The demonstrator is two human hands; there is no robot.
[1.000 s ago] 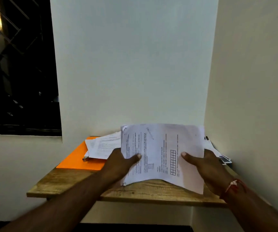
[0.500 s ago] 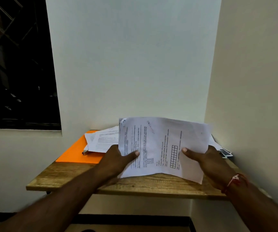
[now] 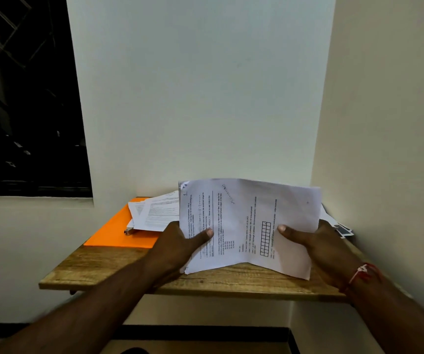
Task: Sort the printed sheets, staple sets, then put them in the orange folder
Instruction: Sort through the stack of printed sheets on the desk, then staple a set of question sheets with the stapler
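Since the wooden shelf (image 3: pixel 129 272) is small & crowded, I'd sort in the air and square the stack before anything goes down. Above the shelf's front right part are the held sheets (image 3: pixel 246 221), printed side up, text running sideways, sagging in the middle. At back left the orange folder (image 3: pixel 113 233) lies flat w/ loose sheets (image 3: pixel 159 210) on top, so prob. not ready to take a set. L hand (image 3: pixel 177 246) pinches the stack's left edge, thumb on top; R hand (image 3: pixel 318 246) pinches the right side likewise. Tip: level the edges, check page nos., thumbs light to avoid creases. A small metal item (image 3: pixel 129 230) sits by the pile, poss. the stapler; can't tell.
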